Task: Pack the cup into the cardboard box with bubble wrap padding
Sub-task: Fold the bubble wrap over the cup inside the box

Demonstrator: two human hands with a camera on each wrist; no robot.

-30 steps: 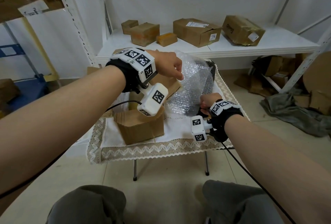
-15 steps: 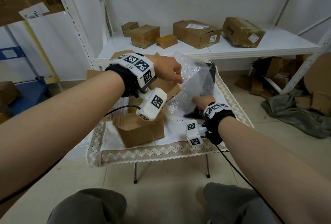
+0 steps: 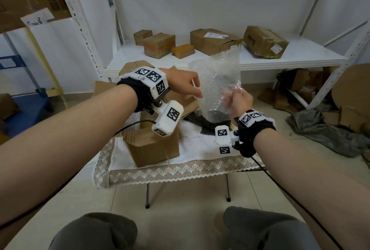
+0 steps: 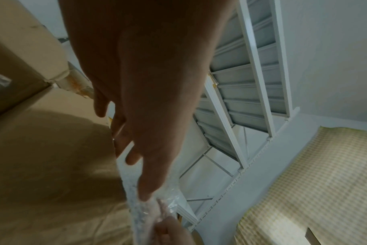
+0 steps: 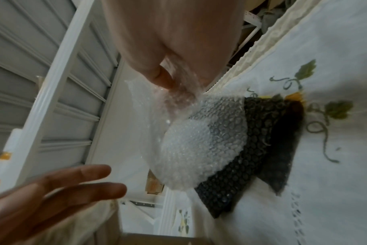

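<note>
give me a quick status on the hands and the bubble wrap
Right hand pinches bubble wrap, sheet held up above table. Left hand open, fingers beside the sheet. Cup not visible; box untouched.

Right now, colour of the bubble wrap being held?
Clear bubble wrap; right wrist view shows it best.

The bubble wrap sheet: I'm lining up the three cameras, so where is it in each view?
Head: bubble wrap sheet stands upright at centre, above the table.
Left wrist: a thin strip seen edge-on at bottom centre.
Right wrist: it billows across the centre, below the fingers.
Shared landmark: the right hand pinching the sheet's edge, in all three views.
</note>
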